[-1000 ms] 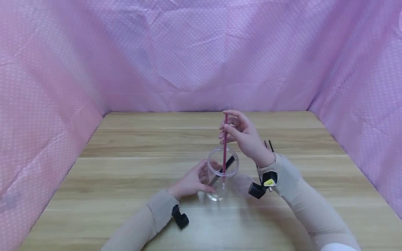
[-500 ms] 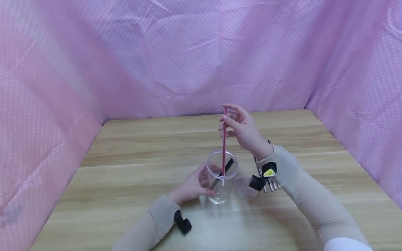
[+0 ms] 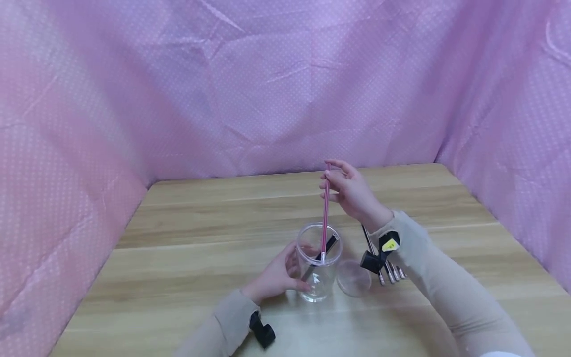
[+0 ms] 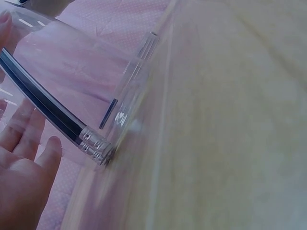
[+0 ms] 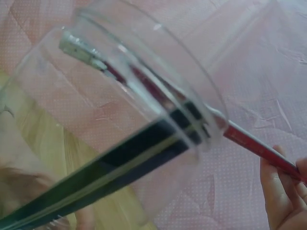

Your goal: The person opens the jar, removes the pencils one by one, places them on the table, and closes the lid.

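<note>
My left hand [image 3: 278,277] is curled round the side of a clear jar [image 3: 315,287] standing on the table. Inside the jar a black pencil [image 3: 331,243] leans at a slant; the left wrist view shows two dark shafts [image 4: 43,100] side by side with silvery ends at the jar's bottom. Above the jar my right hand [image 3: 352,193] pinches a red pencil [image 3: 325,213] near its top. The red pencil points down through the jar's mouth, its silvery end [image 5: 79,50] inside the jar in the right wrist view and clear of the bottom.
A round clear lid [image 3: 354,278] lies on the wooden table [image 3: 200,218] just right of the jar. Several dark pencils with silvery ends [image 3: 392,272] lie beyond it, partly under my right wrist. A pink dotted cloth [image 3: 285,89] hangs around the back and sides.
The camera view has shifted a little. Against the jar, the red pencil's lower end sits higher than a second ago. My left hand keeps its hold, and the lid shows more plainly.
</note>
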Motion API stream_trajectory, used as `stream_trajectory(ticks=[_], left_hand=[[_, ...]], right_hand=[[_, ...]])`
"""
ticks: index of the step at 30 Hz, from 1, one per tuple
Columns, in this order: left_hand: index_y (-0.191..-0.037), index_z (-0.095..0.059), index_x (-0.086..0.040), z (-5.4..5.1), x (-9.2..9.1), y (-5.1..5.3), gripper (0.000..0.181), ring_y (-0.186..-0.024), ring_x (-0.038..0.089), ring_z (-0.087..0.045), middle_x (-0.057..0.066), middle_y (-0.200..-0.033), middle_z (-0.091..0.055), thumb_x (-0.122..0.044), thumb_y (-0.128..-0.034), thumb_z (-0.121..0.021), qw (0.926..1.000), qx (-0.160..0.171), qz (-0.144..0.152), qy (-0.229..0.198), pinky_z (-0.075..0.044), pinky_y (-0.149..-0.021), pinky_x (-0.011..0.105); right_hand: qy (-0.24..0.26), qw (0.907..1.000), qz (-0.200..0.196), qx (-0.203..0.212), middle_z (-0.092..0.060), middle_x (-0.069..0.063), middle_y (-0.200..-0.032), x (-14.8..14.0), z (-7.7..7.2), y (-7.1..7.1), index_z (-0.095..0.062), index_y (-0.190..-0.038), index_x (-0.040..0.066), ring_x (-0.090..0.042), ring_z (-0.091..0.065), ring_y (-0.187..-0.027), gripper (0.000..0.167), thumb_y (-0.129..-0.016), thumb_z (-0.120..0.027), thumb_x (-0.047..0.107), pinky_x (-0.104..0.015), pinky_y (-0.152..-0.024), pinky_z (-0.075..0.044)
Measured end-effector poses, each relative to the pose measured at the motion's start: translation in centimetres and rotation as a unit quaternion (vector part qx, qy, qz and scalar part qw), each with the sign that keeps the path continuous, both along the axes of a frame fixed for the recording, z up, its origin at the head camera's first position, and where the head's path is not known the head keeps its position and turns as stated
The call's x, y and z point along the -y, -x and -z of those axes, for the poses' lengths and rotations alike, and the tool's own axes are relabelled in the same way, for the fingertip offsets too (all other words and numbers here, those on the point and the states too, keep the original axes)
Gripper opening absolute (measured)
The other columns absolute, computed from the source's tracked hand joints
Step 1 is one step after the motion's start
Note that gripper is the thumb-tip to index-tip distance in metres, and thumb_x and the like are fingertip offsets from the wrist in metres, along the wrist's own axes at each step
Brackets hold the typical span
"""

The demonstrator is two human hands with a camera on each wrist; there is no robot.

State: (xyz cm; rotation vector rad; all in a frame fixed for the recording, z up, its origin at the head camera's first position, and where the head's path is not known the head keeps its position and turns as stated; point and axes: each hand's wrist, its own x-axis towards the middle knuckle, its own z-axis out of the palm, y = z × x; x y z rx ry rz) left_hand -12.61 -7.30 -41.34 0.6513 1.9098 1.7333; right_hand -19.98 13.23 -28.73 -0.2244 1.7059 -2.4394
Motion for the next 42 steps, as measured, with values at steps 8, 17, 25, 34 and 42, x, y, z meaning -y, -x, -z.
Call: stream_trajectory(ticks=[8, 17, 25, 34, 42], left_hand=[[-0.139, -0.036, -0.006, 0.0, 0.2, -0.3, 0.082, -0.135, 0.028, -0.040, 0.006, -0.143, -0.048, 0.003, -0.0680, -0.077, 1.0000, 0.000, -0.004, 0.001, -0.028, -0.114, 0.050], [-0.139, -0.034, -0.005, 0.1, -0.3, -0.3, 0.084, -0.137, 0.027, -0.037, 0.006, -0.142, -0.048, 0.004, -0.0676, -0.077, 1.0000, 0.004, 0.002, 0.000, -0.025, -0.115, 0.049], [-0.139, -0.035, -0.008, 0.0, -0.5, -0.7, 0.083, -0.136, 0.028, -0.038, 0.006, -0.142, -0.048, 0.003, -0.0679, -0.076, 1.0000, -0.006, -0.003, 0.004, -0.026, -0.115, 0.050], [-0.134, -0.040, -0.011, -0.2, -0.7, -0.8, 0.077, -0.134, 0.022, -0.042, 0.004, -0.142, -0.049, 0.006, -0.0675, -0.075, 0.9998, -0.016, 0.004, -0.010, -0.026, -0.116, 0.045], [-0.135, -0.040, -0.010, -0.3, -0.6, -1.1, 0.078, -0.134, 0.021, -0.042, 0.003, -0.141, -0.049, 0.006, -0.0671, -0.075, 0.9998, -0.017, -0.003, -0.008, -0.028, -0.115, 0.043]], right_hand=[[0.038, 0.9993, -0.005, -0.004, -0.062, 0.002, -0.081, 0.1, -0.3, 0.0, -0.046, -0.117, 0.015, -0.006, -0.062, -0.066, 0.027, -0.097, -0.040, -0.002, -0.021, -0.061, -0.058], [0.045, 0.9986, -0.003, 0.028, -0.062, 0.002, -0.081, -0.7, -0.2, -0.1, -0.050, -0.112, 0.017, -0.007, -0.062, -0.066, 0.024, -0.098, -0.040, -0.001, -0.020, -0.063, -0.058], [0.040, 0.9982, -0.007, 0.044, -0.062, 0.002, -0.081, -1.5, -0.4, 0.0, -0.051, -0.110, 0.017, -0.005, -0.062, -0.067, 0.022, -0.098, -0.042, 0.001, -0.017, -0.063, -0.057], [0.005, 0.9944, -0.074, 0.075, -0.063, 0.003, -0.082, -3.8, -0.2, 0.2, -0.054, -0.107, 0.018, -0.005, -0.061, -0.068, 0.018, -0.097, -0.046, 0.005, -0.015, -0.062, -0.053], [-0.130, 0.9833, -0.119, 0.046, -0.060, 0.003, -0.089, -5.3, 2.4, 0.7, -0.042, -0.128, 0.008, -0.005, -0.061, -0.074, 0.030, -0.098, -0.046, 0.008, -0.019, -0.068, -0.056]])
